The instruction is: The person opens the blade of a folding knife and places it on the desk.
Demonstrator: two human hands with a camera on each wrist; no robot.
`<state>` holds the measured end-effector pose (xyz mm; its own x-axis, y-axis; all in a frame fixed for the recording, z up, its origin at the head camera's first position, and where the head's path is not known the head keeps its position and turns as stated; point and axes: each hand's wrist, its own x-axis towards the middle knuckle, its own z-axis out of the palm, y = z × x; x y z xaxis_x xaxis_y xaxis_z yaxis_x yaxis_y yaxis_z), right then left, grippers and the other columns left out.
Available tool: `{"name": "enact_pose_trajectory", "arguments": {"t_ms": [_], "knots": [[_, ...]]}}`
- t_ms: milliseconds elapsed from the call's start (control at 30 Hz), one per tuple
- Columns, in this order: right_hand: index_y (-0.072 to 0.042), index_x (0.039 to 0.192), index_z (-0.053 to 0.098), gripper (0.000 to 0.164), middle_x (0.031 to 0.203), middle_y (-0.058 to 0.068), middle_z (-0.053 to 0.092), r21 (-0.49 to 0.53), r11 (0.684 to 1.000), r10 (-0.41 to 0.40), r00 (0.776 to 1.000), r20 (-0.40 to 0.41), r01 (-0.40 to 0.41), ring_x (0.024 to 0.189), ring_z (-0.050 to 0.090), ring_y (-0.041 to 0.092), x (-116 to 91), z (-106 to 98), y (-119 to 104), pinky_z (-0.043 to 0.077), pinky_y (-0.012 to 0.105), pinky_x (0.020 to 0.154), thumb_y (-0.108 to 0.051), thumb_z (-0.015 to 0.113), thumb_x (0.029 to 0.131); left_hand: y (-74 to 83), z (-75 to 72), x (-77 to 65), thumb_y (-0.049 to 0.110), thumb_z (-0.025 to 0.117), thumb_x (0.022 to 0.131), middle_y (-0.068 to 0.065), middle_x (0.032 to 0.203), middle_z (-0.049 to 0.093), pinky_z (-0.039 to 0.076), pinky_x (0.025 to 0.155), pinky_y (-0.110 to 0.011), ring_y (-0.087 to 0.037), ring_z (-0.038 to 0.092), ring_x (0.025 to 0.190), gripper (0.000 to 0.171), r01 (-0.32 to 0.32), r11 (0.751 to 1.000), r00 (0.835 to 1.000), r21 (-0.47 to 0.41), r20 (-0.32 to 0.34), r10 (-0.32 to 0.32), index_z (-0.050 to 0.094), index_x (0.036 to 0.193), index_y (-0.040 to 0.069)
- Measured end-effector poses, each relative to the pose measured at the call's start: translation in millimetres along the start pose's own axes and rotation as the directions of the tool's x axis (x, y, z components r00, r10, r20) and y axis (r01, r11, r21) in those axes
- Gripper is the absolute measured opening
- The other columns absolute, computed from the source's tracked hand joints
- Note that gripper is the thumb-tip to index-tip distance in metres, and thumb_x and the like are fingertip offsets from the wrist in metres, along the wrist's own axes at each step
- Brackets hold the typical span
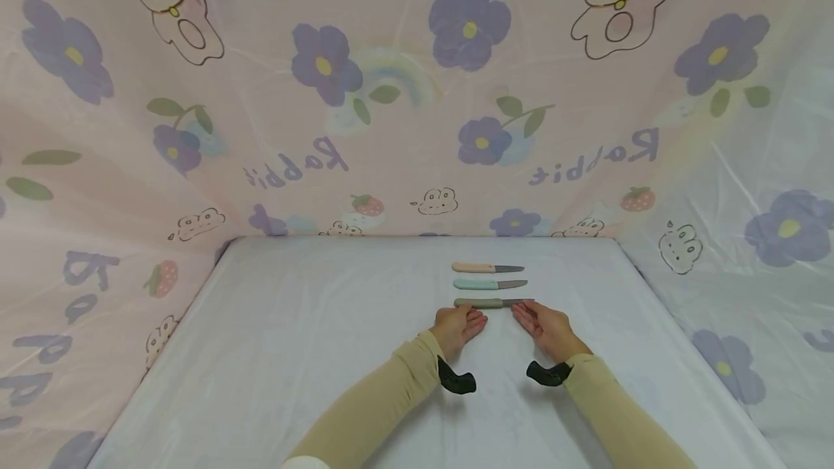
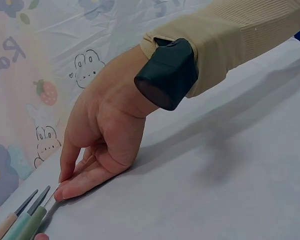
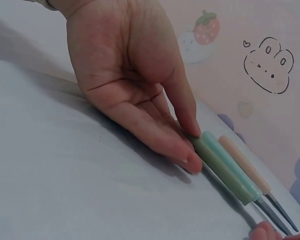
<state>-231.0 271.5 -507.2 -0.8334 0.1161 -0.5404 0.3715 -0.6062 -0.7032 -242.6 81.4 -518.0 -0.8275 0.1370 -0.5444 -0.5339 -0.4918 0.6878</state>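
Three small knives lie side by side, blades pointing right: a peach-handled knife (image 1: 473, 268) farthest away, a mint-handled knife (image 1: 477, 284) in the middle, and an olive-green-handled knife (image 1: 478, 303) nearest me. My left hand (image 1: 459, 330) pinches the butt of the green handle between thumb and fingers, as the right wrist view shows with the left hand (image 3: 130, 75) across from it. At the other end, my right hand (image 1: 549, 330) pinches the green knife's blade near its tip. In the left wrist view the right hand's fingertips cover that tip.
A white cloth covers the table (image 1: 313, 324). Patterned curtains (image 1: 404, 129) with rabbits and flowers enclose its back and sides. Each wrist carries a black device, such as the left one (image 1: 457, 381).
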Motion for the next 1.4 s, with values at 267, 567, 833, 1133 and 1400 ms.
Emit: {"name": "enact_pose_trajectory", "arguments": {"t_ms": [267, 567, 833, 1133, 1400], "knots": [[0.004, 0.140, 0.031, 0.045, 0.094, 0.013, 0.065, -0.022, 1.000, -0.002, 0.999, -0.033, 0.002, 0.099, 0.062, 0.021, 2.6, 2.1, 2.6, 0.045, 0.033, 0.094, -0.004, 0.044, 0.098, 4.6, -2.6, 0.8, 0.006, 0.049, 0.096, -0.030, 0.108, 0.059, 0.054, 0.079, -0.036, -0.031, 0.064, 0.092, 0.028, 0.027, 0.999, 0.999, 0.020, 0.017, -0.027, 0.051, 0.115, -0.015], [0.003, 0.137, 0.037, 0.041, 0.093, 0.012, 0.065, -0.047, 0.999, -0.018, 0.996, -0.084, 0.014, 0.096, 0.064, 0.021, 6.3, 5.4, 4.7, 0.047, 0.033, 0.091, -0.009, 0.045, 0.098, 5.9, -3.2, 2.1, 0.004, 0.047, 0.096, -0.031, 0.111, 0.058, 0.054, 0.079, -0.036, -0.031, 0.064, 0.093, 0.027, 0.011, 1.000, 0.999, 0.026, 0.033, -0.012, 0.050, 0.115, -0.016], [0.004, 0.135, 0.037, 0.041, 0.097, 0.012, 0.066, -0.076, 0.997, -0.023, 0.999, -0.035, 0.021, 0.101, 0.062, 0.021, 6.4, 2.8, 6.8, 0.046, 0.033, 0.092, -0.012, 0.046, 0.098, 5.8, -5.8, 0.0, 0.007, 0.047, 0.097, -0.028, 0.109, 0.060, 0.054, 0.080, -0.035, -0.030, 0.064, 0.095, 0.027, 0.017, 0.999, 0.999, 0.049, 0.032, -0.018, 0.051, 0.115, -0.013], [0.002, 0.134, 0.038, 0.041, 0.101, 0.011, 0.064, -0.104, 0.994, -0.020, 1.000, -0.001, 0.020, 0.106, 0.059, 0.022, 8.6, 1.8, 7.0, 0.047, 0.033, 0.092, -0.016, 0.046, 0.099, 6.4, -7.0, 1.0, 0.008, 0.048, 0.096, -0.028, 0.109, 0.060, 0.053, 0.080, -0.035, -0.030, 0.065, 0.093, 0.027, -0.006, 0.998, 1.000, 0.057, 0.030, 0.005, 0.053, 0.112, -0.013], [0.003, 0.136, 0.034, 0.042, 0.115, 0.015, 0.057, -0.094, 0.994, -0.044, 0.997, 0.066, 0.050, 0.110, 0.057, 0.023, 11.7, -0.2, 5.4, 0.045, 0.035, 0.094, -0.014, 0.044, 0.099, 1.7, -10.7, 5.0, 0.010, 0.049, 0.096, -0.022, 0.103, 0.063, 0.054, 0.078, -0.031, -0.026, 0.065, 0.092, 0.027, -0.039, 0.993, 0.997, 0.110, 0.065, 0.032, 0.055, 0.112, -0.011]]}}
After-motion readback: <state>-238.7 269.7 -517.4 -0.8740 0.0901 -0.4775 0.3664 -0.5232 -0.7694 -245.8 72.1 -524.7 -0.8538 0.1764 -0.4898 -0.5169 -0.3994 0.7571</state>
